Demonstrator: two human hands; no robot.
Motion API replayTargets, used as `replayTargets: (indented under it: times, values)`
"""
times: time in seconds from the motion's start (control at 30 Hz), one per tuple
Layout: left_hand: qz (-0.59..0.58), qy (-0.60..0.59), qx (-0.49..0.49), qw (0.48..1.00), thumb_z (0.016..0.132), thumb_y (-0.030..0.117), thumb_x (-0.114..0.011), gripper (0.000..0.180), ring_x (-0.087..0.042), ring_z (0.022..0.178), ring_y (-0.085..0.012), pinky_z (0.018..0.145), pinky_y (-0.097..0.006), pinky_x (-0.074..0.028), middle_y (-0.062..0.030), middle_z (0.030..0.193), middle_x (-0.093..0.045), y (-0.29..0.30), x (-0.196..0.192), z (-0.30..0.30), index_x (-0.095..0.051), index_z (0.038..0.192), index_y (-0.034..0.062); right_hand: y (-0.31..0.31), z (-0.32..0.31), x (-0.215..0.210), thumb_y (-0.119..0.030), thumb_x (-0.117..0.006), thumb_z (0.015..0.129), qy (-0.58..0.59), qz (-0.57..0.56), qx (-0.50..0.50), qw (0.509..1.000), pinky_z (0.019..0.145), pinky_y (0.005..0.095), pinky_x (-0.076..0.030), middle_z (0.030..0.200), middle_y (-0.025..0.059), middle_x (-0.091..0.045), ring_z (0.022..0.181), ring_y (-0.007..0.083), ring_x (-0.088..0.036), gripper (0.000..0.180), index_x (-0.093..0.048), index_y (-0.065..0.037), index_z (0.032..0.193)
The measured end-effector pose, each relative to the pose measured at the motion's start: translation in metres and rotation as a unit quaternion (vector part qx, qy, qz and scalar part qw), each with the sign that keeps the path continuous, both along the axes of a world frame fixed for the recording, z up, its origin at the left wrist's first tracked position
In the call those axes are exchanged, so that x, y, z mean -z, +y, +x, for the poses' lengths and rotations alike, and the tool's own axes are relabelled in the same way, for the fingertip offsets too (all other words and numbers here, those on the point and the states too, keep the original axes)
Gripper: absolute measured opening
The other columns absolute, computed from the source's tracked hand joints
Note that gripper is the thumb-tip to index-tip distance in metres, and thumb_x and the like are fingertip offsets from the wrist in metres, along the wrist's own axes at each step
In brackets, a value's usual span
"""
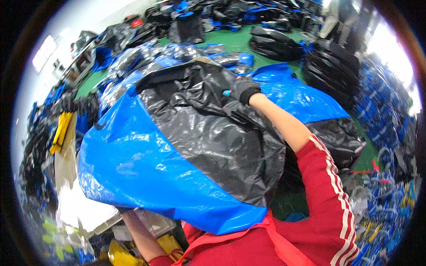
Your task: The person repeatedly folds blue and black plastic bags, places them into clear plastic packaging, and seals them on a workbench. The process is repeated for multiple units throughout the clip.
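Observation:
A large blue and black tarpaulin bag (213, 137) spreads across the view in front of my chest, creased and glossy. My right hand (245, 90), in a dark knitted glove, is closed on the bag's black material near its far edge. Something small and light blue shows at that hand's fingers. My left hand (124, 209) reaches under the bag's near left side. Only its dark glove edge and the forearm show there; the fingers are hidden beneath the blue material.
Another blue and black bag (306, 95) lies behind my right arm. Stacked black bundles (330, 71) stand at the far right on the green floor (226, 39). Blue material with white straps (384, 111) is piled along the right, and a yellow strip (61, 132) hangs at left.

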State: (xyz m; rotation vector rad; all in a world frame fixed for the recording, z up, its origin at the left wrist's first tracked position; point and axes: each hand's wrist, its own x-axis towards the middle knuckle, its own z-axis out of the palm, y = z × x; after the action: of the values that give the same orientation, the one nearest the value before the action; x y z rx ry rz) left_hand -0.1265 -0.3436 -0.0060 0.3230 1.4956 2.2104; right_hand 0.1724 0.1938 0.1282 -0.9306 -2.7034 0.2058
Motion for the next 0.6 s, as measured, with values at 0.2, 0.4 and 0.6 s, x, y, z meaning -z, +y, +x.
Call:
replayTargets:
  times: [0.2,0.4,0.6]
  values:
    - [0.028,0.088,-0.164,0.982,0.102,0.035,-0.04,0.044,-0.049,0.111,-0.0217,0.096,-0.043,-0.042,-0.0064,0.129,-0.049,-0.035,0.022,0.067,-0.039,0.137,0.0083,0.062,-0.077,0.117,-0.046,-0.057,0.084,-0.132,0.032,0.104,0.985,0.083,0.0508,-0.049,0.114,0.0224,-0.062,0.103,0.0372,-0.063,0.051,-0.055,-0.011,0.121]
    - [-0.27,0.245,-0.108,0.925,0.093,0.034,-0.057,0.039,-0.059,0.091,-0.0263,0.082,-0.039,-0.049,-0.017,0.102,-0.062,-0.124,-0.136,-0.039,-0.058,0.111,-0.0003,0.118,-0.038,0.101,-0.021,-0.047,0.088,-0.032,-0.032,0.005,0.999,0.078,0.0467,-0.051,0.101,0.0227,-0.065,0.092,0.0404,-0.064,0.027,-0.064,-0.007,0.104]
    - [-0.796,0.269,-0.019,0.542,0.082,0.046,-0.063,0.07,-0.055,0.114,-0.0422,0.095,-0.047,-0.045,-0.0273,0.121,-0.058,-0.155,-0.017,-0.076,-0.049,0.131,-0.0013,0.155,0.055,0.128,-0.03,-0.059,0.086,0.036,-0.235,0.059,0.97,0.079,0.0363,-0.048,0.096,0.0148,-0.068,0.087,0.0203,-0.061,0.028,-0.065,-0.006,0.099]
